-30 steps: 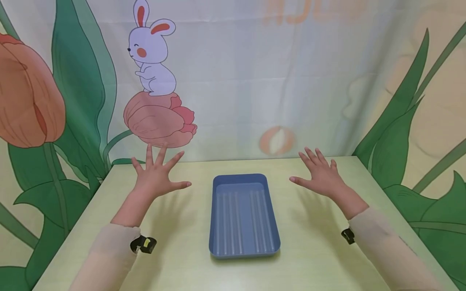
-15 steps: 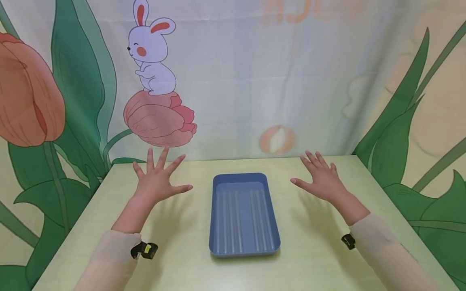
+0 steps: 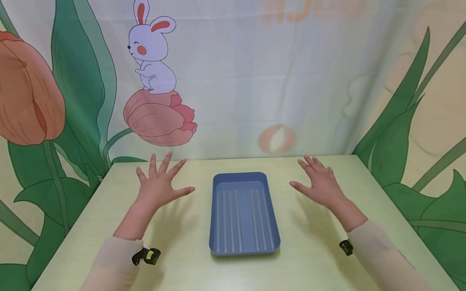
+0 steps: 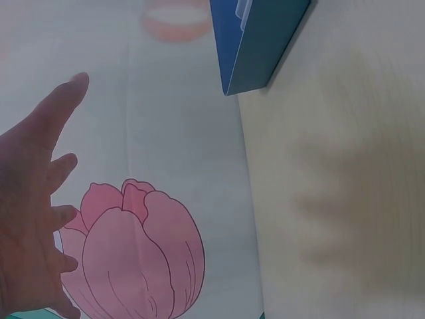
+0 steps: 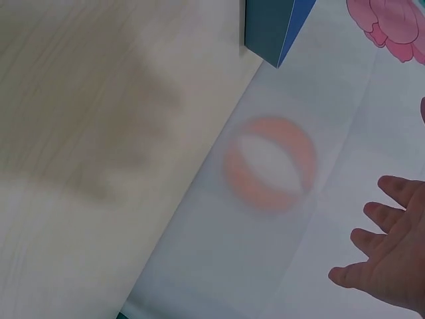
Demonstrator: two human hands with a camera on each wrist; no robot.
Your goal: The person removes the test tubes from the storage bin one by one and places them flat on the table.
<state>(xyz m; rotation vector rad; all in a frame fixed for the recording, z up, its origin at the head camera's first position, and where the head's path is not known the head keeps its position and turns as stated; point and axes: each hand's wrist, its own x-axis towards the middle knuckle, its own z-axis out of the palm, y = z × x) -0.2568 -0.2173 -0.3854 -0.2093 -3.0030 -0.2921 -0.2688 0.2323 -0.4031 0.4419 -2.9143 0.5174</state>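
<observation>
A blue rectangular tray (image 3: 246, 218) with raised ribs along its floor lies on the pale table, with nothing in it. To its left my left hand (image 3: 157, 186) hovers above the table, fingers spread and thumb pointing toward the tray. On the other side my right hand (image 3: 320, 184) is held up the same way, fingers extended and thumb toward the tray. Neither hand touches anything. The left wrist view has a corner of the tray (image 4: 262, 46) at its top, and the spread left hand (image 4: 30, 219) at its left edge. At lower right in the right wrist view, the right hand (image 5: 392, 249) shows straight fingers.
The light wood-grain table (image 3: 189, 266) ends at a hanging printed cloth (image 3: 233, 81) behind it. A rabbit, tulips and leaves are printed on the cloth. Black wrist cameras (image 3: 146, 256) sit at both sleeve cuffs.
Both hands have come slightly down and nearer in the head view, the left one also a little to the right. The right fingers look closer together. The tray has stayed put.
</observation>
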